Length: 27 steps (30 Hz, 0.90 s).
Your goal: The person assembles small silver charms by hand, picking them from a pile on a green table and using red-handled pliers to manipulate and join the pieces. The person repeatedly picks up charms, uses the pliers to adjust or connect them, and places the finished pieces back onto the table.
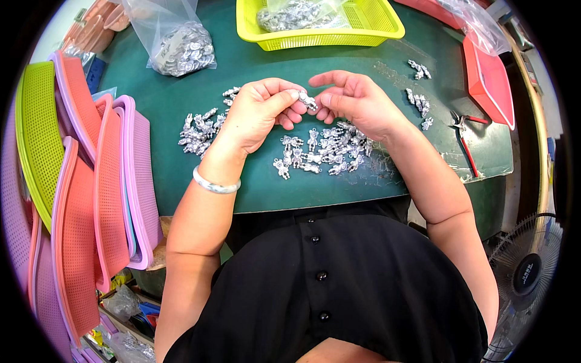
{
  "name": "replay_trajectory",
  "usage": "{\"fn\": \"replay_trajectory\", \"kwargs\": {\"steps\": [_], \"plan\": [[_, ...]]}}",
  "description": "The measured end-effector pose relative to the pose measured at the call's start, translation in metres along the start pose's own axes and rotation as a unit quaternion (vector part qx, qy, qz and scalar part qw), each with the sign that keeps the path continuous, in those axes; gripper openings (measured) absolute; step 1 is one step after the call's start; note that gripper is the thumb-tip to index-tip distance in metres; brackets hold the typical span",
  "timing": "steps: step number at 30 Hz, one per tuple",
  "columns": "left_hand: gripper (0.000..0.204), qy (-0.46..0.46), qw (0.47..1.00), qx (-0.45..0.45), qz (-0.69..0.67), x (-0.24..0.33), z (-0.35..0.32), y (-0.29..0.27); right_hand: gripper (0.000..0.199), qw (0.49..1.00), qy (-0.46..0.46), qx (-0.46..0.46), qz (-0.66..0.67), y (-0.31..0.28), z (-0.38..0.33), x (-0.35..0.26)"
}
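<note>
A small silver figure-shaped metal charm (307,100) is pinched between the thumb and fingers of my left hand (263,109). Close by on the right, my right hand (357,103) has its index finger stretched out and its other fingers partly curled. Its fingertips lie beside the charm's lower end; whether they touch it I cannot tell. Below both hands a loose pile of similar charms (330,148) is spread on the green tabletop (260,187). Another heap of charms (200,133) lies left of my left wrist.
Red-handled pliers (466,142) and a few small charm groups (417,101) lie at the right, near a pink tray (487,85). At the back are a clear bag of charms (184,51) and a yellow-green basket (321,39). Stacked plastic baskets (109,181) crowd the left; a fan (526,272) stands lower right.
</note>
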State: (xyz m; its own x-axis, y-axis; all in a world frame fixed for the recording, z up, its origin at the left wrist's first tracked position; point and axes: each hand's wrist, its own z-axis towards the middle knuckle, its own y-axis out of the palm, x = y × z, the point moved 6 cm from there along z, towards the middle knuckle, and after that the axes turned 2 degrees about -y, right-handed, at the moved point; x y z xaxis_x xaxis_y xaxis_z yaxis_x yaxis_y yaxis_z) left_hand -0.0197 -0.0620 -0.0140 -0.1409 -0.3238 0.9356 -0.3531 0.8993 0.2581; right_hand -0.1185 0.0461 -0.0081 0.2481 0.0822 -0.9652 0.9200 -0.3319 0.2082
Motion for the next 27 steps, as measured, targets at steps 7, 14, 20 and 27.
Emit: {"fn": "replay_trajectory", "kwargs": {"steps": [7, 14, 20, 27], "plan": [[0.014, -0.013, 1.0, -0.001, -0.008, -0.0023, 0.0, 0.002, 0.037, 1.0, 0.005, -0.024, -0.002, 0.0027, -0.0001, 0.0008], [0.018, 0.003, 0.999, -0.011, -0.033, -0.0001, -0.0008, 0.0046, 0.043, 0.999, -0.03, 0.007, -0.017, 0.0021, -0.0002, -0.0039], [0.019, 0.023, 0.999, -0.018, -0.038, -0.0011, 0.0003, 0.0062, 0.044, 0.996, -0.07, 0.038, -0.027, 0.0001, 0.0005, -0.0051], [0.018, 0.006, 1.0, 0.006, -0.028, -0.0043, 0.0026, 0.0005, 0.041, 0.997, -0.056, 0.036, -0.028, -0.0011, 0.0004, -0.0056]]}}
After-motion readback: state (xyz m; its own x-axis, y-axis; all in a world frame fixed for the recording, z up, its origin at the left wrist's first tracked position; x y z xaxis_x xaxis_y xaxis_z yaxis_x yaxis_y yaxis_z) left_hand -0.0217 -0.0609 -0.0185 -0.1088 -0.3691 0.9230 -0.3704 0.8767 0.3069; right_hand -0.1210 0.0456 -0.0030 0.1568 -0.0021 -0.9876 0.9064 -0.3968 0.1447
